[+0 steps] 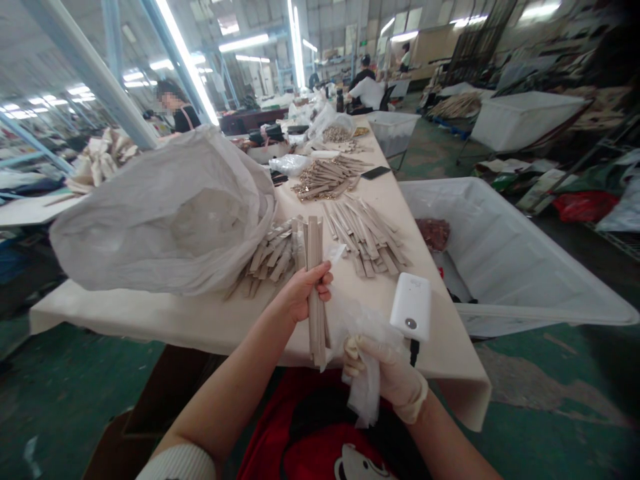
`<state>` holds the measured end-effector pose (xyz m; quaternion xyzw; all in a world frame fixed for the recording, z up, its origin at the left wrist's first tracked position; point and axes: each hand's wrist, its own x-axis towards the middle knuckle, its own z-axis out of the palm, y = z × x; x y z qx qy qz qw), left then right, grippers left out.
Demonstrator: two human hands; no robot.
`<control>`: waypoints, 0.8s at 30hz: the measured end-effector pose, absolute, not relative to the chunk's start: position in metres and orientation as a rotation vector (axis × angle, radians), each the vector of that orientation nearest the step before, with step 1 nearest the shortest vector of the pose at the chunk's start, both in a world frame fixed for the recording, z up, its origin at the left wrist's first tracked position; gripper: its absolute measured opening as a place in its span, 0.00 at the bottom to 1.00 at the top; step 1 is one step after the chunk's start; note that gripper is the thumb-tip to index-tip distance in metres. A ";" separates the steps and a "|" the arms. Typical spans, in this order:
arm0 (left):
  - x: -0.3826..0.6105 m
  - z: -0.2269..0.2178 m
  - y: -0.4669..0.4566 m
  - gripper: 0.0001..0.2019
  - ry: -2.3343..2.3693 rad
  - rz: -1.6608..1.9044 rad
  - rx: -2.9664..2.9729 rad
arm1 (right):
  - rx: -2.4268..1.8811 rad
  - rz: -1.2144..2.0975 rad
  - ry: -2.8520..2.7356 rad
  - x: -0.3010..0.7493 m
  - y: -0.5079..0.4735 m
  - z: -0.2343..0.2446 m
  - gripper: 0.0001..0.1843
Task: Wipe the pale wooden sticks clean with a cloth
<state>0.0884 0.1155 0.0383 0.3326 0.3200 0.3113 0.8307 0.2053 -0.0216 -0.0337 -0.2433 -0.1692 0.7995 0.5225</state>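
Observation:
My left hand (305, 290) is bare and closed round a bundle of flat wooden sticks (315, 267), held upright at the near edge of the table (175, 320). My right hand (387, 373) wears a pale glove and grips a thin clear plastic bag (363, 393) just right of the bundle's lower end. A big white sack (165, 207) lies on the table to the left, with loose sticks (273, 257) spilling from its mouth. Another pile of sticks (367, 233) lies to the right.
A white power bank (411, 305) with a cable rests near the table's right edge. A large white bin (505, 253) stands right of the table. Further along are more sticks (327, 177), a phone (375, 173) and bags. People work at the far end.

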 end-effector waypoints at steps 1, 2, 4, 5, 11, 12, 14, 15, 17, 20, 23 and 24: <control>0.088 0.037 0.117 0.13 0.677 0.651 0.707 | -0.605 1.918 -0.403 0.205 -0.022 -0.033 0.12; 0.088 0.036 0.118 0.13 0.676 0.638 0.706 | -0.627 1.924 -0.406 0.205 -0.023 -0.032 0.11; 0.088 0.035 0.120 0.12 0.674 0.610 0.691 | -0.676 1.937 -0.424 0.204 -0.024 -0.029 0.12; 0.088 0.036 0.121 0.11 0.676 0.595 0.681 | -0.704 1.941 -0.442 0.203 -0.025 -0.027 0.12; 0.101 0.039 0.123 0.13 0.768 0.506 0.680 | -0.937 1.834 -0.530 0.190 -0.028 -0.023 0.16; 0.104 0.038 0.123 0.13 0.789 0.489 0.686 | -0.966 1.812 -0.533 0.189 -0.028 -0.024 0.17; 0.109 0.035 0.125 0.14 0.833 0.458 0.699 | -0.984 1.802 -0.538 0.190 -0.029 -0.025 0.18; 0.111 0.033 0.126 0.14 0.852 0.451 0.707 | -0.975 1.801 -0.545 0.191 -0.029 -0.025 0.18; 0.112 0.028 0.129 0.14 0.877 0.456 0.722 | -0.952 1.795 -0.597 0.195 -0.029 -0.024 0.19; 0.112 0.024 0.134 0.14 0.889 0.487 0.748 | -0.931 1.809 -0.713 0.198 -0.029 -0.019 0.19; 0.111 0.023 0.138 0.13 0.903 0.515 0.781 | -0.914 1.861 -0.768 0.196 -0.030 -0.015 0.15; 0.111 0.023 0.140 0.13 0.908 0.524 0.795 | -0.918 1.852 -0.749 0.197 -0.029 -0.014 0.13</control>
